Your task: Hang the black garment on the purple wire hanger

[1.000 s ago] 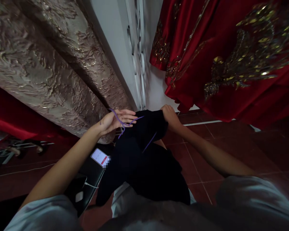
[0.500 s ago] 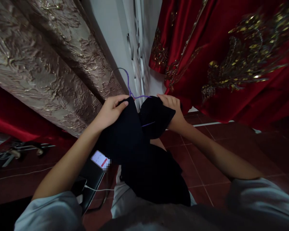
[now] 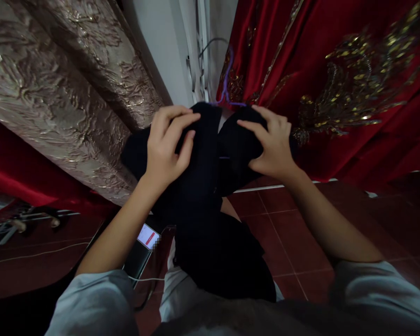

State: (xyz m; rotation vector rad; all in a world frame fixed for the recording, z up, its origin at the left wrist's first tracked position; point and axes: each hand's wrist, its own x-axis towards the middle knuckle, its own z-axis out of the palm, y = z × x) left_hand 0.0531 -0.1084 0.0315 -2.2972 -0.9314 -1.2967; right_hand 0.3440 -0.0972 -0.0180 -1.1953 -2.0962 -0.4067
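Observation:
A black garment (image 3: 210,224) hangs in front of me on a purple wire hanger (image 3: 227,86), whose hook sticks up above the cloth. My left hand (image 3: 168,144) is closed on the garment's left shoulder, fingers curled over the fabric. On the right shoulder, my right hand (image 3: 269,142) grips the garment the same way. The lower part of the garment drapes down over my lap.
A gold brocade curtain (image 3: 59,88) hangs at the left and a red dress with gold embroidery (image 3: 339,79) at the right, a white wall (image 3: 161,42) between them. A lit phone (image 3: 147,236) with a cable lies by my left knee. The floor is dark red tile (image 3: 290,224).
Both hands have lifted the garment and hanger upward and away from me. My left hand, earlier open by the hanger, now grips the cloth; the hook has risen clear.

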